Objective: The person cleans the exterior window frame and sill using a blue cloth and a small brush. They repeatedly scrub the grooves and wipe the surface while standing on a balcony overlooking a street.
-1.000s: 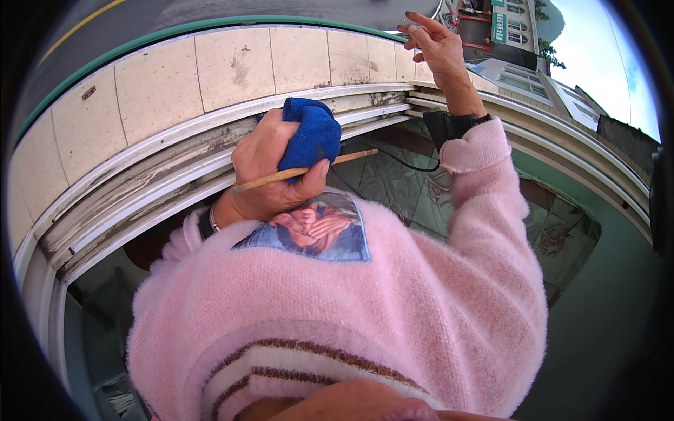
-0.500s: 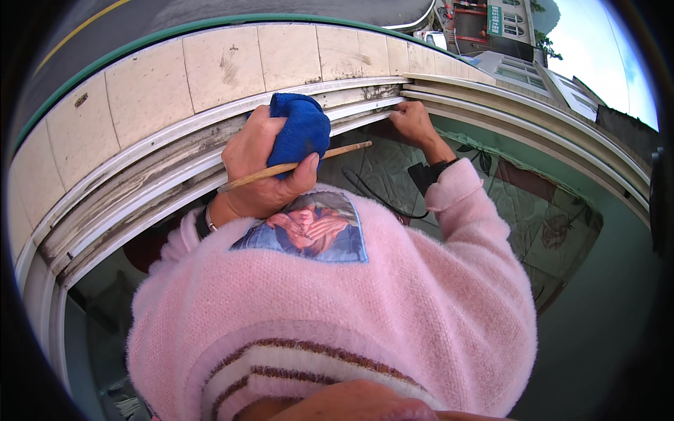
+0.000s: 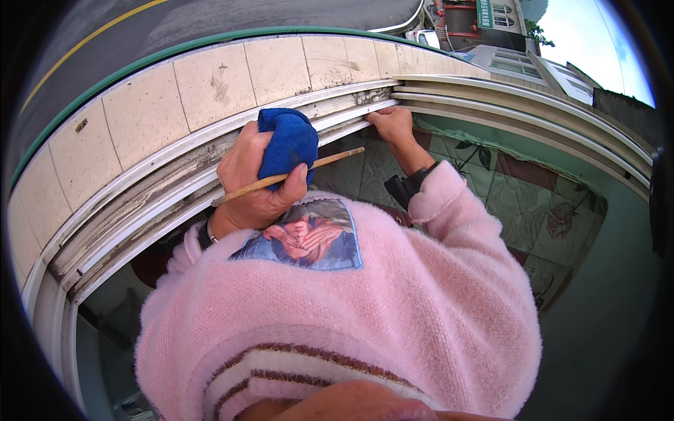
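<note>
My left hand (image 3: pixel 242 172) is closed round a bunched blue cloth (image 3: pixel 289 144) and a thin wooden stick (image 3: pixel 338 156). The stick lies slantwise under the cloth, pressed by the thumb, its far end pointing right. Both are held just inside the white window track (image 3: pixel 179 167), whose grooves are streaked with dark dirt. Further right, my right hand (image 3: pixel 394 126) has its fingers pinched together at the inner rail of the track, near the stacked sliding frames. What lies between those fingertips, if anything, is hidden.
A tiled outer ledge (image 3: pixel 210 88) with a green edge (image 3: pixel 232 34) runs beyond the track, above a road (image 3: pixel 232 15). Several sliding window frames (image 3: pixel 505 112) stand at the right. Patterned floor tiles (image 3: pixel 540 193) show indoors below.
My right hand has moved left along the inner rail. My left hand still holds the cloth and stick, and the view has shifted slightly.
</note>
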